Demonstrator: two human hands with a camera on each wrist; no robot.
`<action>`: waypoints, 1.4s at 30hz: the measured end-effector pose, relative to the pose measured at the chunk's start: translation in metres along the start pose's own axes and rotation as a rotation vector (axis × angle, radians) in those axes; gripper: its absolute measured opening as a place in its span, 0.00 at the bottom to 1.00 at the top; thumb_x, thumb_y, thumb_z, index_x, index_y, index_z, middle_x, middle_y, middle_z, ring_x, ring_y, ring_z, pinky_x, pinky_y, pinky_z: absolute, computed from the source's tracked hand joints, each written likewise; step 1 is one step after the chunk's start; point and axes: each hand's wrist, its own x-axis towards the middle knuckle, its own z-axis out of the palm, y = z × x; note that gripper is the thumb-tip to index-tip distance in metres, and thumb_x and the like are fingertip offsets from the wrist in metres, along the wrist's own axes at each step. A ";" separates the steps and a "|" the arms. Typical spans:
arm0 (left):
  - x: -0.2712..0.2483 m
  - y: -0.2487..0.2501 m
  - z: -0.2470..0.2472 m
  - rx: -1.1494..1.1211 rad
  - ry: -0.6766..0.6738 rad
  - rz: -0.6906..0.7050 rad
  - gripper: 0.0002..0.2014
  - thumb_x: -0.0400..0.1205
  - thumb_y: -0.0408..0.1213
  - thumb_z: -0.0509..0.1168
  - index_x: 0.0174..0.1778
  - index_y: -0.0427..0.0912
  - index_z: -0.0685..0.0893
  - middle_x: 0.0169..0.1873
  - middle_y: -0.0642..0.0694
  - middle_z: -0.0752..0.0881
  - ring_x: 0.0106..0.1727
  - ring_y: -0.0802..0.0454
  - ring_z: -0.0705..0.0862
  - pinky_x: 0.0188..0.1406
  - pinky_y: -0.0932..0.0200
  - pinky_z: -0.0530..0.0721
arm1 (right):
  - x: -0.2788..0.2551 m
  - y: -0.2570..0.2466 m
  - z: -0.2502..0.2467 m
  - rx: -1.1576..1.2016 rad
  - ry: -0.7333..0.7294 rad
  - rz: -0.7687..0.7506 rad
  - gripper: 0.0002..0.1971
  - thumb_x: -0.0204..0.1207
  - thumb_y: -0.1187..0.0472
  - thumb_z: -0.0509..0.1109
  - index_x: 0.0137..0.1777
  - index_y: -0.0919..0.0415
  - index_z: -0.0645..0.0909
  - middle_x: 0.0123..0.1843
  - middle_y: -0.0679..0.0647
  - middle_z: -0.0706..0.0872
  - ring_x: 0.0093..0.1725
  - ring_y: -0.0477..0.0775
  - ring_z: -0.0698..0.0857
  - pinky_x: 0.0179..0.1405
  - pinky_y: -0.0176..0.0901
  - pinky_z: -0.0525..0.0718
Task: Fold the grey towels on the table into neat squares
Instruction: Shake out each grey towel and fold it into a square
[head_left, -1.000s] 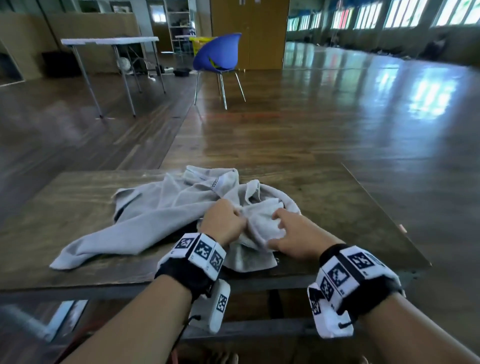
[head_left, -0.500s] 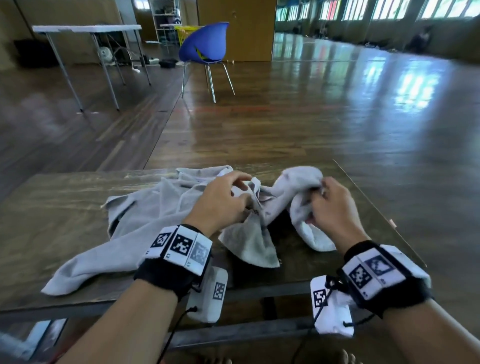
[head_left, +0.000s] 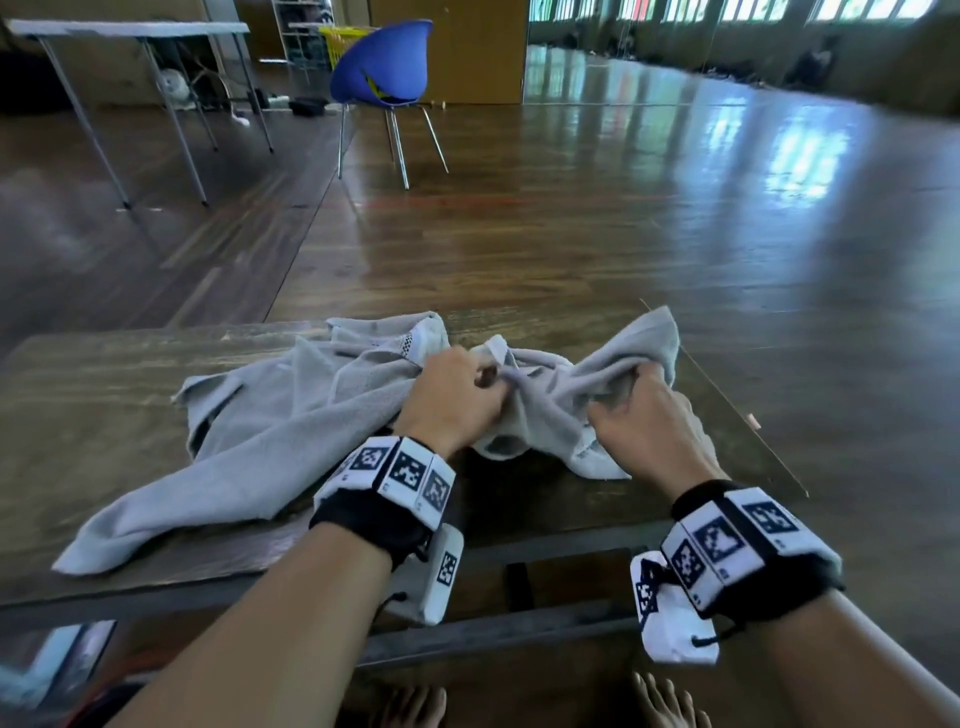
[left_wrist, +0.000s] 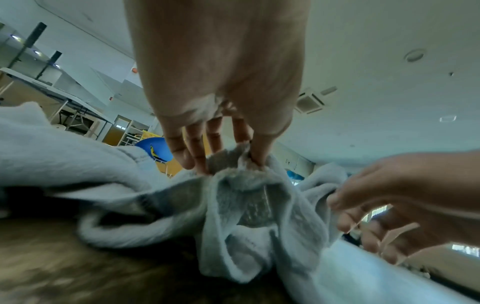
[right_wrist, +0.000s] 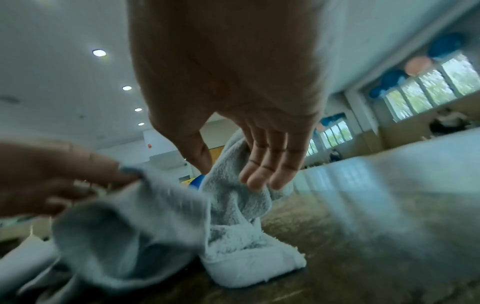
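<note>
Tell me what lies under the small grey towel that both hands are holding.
Under the small towel, pinched by the left hand and gripped by the right hand, the dark wooden table shows. Its left part meets the larger grey towel; anything beneath the bunched folds is hidden.

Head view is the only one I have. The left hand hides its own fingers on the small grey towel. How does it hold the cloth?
Observer: Left wrist view: the left hand pinches a bunched edge of the small towel between thumb and fingertips.
Operator: And the right hand?
Observer: Right wrist view: the right hand clamps a fold between thumb and three flat fingers.
Operator: Under the left pinch?
Observer: The cloth opens into a hollow pocket there.
</note>
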 end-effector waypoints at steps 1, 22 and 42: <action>0.002 0.006 0.000 -0.065 0.076 0.011 0.16 0.82 0.43 0.66 0.29 0.40 0.81 0.27 0.45 0.84 0.35 0.44 0.84 0.34 0.53 0.78 | -0.001 -0.002 -0.002 -0.052 0.049 -0.036 0.20 0.76 0.44 0.66 0.62 0.54 0.71 0.42 0.47 0.81 0.38 0.54 0.83 0.38 0.51 0.82; 0.008 0.049 0.024 -0.088 -0.041 0.058 0.30 0.77 0.39 0.73 0.74 0.59 0.73 0.67 0.44 0.75 0.69 0.46 0.74 0.68 0.50 0.78 | 0.019 -0.007 -0.015 0.579 0.147 -0.216 0.04 0.80 0.60 0.74 0.51 0.51 0.84 0.44 0.46 0.91 0.42 0.42 0.90 0.33 0.26 0.84; 0.009 0.032 0.011 -0.122 0.307 0.044 0.25 0.73 0.36 0.72 0.65 0.49 0.74 0.62 0.44 0.76 0.59 0.48 0.76 0.61 0.47 0.81 | 0.014 -0.006 -0.008 0.499 -0.049 -0.341 0.05 0.85 0.55 0.69 0.48 0.46 0.86 0.35 0.44 0.91 0.32 0.40 0.87 0.31 0.31 0.81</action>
